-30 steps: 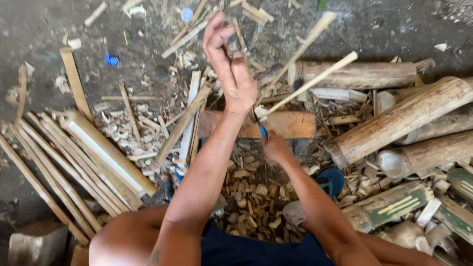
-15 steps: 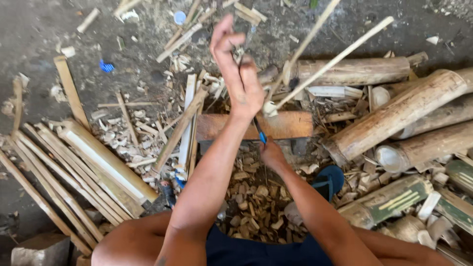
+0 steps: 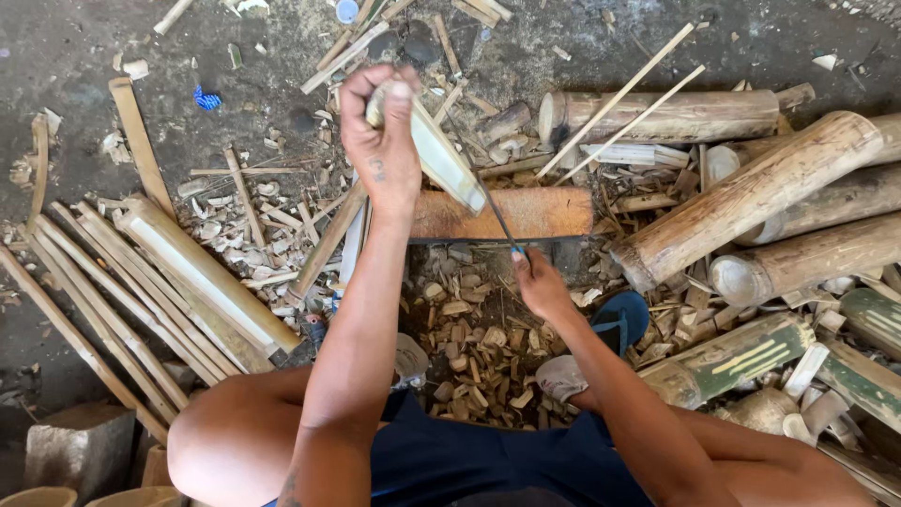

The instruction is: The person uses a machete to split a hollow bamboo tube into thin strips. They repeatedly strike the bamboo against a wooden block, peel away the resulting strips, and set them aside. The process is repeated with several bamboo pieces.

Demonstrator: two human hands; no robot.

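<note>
My left hand [image 3: 380,141] is raised in front of me and grips a short pale bamboo piece [image 3: 441,155], held slanted over a reddish wooden block [image 3: 544,211]. My right hand [image 3: 540,282] sits lower, closed on a knife with a blue handle. The thin knife blade [image 3: 495,214] runs up to the lower end of the bamboo piece. Two thin bamboo strips [image 3: 624,113] lie slanted across the logs to the right, apart from both hands.
Thick bamboo logs [image 3: 751,192] are stacked at the right. Long split bamboo slats [image 3: 188,272] lie at the left. Several small offcuts [image 3: 469,338] cover the ground between my legs. A blue sandal [image 3: 619,319] lies by my right forearm. A grey stone block [image 3: 75,446] sits bottom left.
My left hand has shifted left and now holds a broader bamboo piece. The two thin strips have come away and rest on the logs at the right. The knife stays low.
</note>
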